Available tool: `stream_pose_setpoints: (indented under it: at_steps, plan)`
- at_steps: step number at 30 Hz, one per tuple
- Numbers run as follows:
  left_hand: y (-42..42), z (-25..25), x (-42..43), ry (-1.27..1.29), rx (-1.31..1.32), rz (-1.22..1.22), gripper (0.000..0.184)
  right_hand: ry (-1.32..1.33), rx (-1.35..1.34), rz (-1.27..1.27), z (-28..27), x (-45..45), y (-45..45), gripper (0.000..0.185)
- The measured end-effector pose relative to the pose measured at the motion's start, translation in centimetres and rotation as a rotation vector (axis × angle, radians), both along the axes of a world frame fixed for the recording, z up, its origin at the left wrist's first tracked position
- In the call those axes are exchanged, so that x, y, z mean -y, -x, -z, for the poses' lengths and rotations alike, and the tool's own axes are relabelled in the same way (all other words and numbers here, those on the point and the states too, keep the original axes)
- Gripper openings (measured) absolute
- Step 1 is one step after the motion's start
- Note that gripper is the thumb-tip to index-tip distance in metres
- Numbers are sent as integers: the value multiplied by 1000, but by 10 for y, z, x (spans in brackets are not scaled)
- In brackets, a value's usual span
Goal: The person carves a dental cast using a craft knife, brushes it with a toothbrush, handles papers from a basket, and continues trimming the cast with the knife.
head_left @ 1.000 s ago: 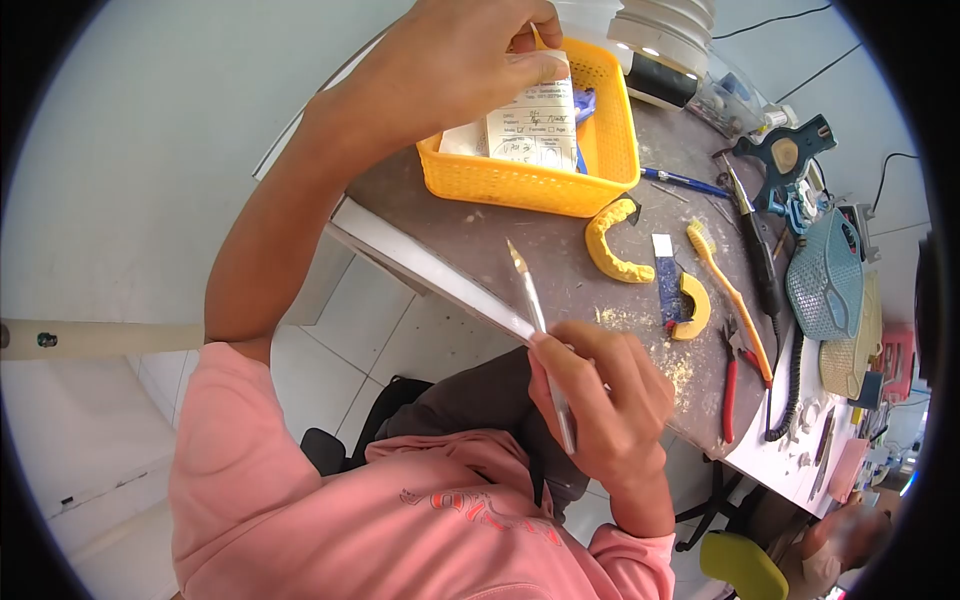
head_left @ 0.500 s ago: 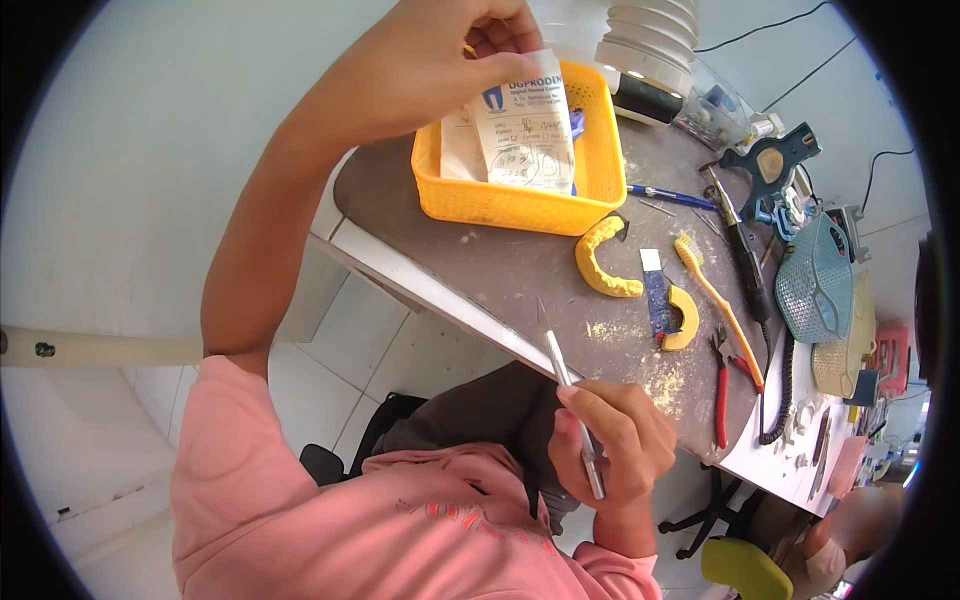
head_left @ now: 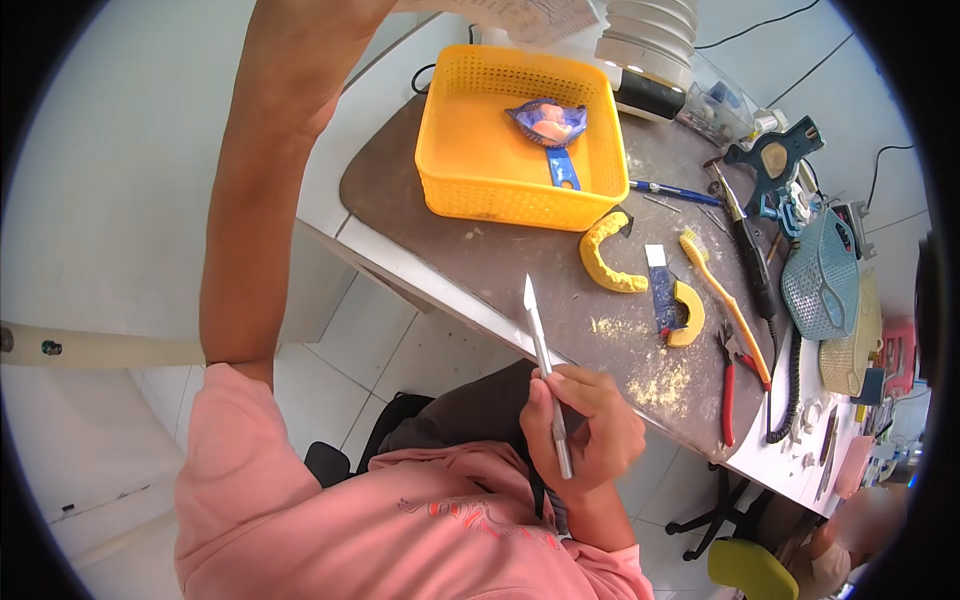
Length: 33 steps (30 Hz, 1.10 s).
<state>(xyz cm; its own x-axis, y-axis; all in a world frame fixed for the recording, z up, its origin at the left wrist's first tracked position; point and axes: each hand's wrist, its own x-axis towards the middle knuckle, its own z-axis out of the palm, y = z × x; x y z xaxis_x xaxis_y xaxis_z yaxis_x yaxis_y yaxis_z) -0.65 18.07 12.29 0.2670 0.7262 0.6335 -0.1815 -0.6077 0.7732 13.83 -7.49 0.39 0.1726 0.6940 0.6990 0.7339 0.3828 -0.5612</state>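
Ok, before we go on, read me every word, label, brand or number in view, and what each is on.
None reads clearly enough to quote.
White paper, top edge: print too blurred.
Pink top: red lettering too small and creased.
I can make out no other text.

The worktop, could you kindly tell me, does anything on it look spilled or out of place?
Yes: pale yellow crumbs lie scattered on the worktop, left of the red-handled pliers, looking like unswept debris.
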Motion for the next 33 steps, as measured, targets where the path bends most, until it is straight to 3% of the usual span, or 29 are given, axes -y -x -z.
stream_pose_setpoints:
  at_steps: [17, 20, 26, 33]
  plan:
    - [-2, 3, 13, 66, 42, 153, 11, 30, -12, 10, 3, 14, 8, 19]
    - [3, 11, 1, 77, 21, 95, 12, 97, -124, -12, -2, 33, 8, 20]
    - [1, 2, 20, 98, 26, 51, 12, 9, -47, 34, -9, 7, 6, 20]
    - [16, 6, 9, -178, -65, -214, 7, 101, 9, 73, -5, 25, 5, 17]
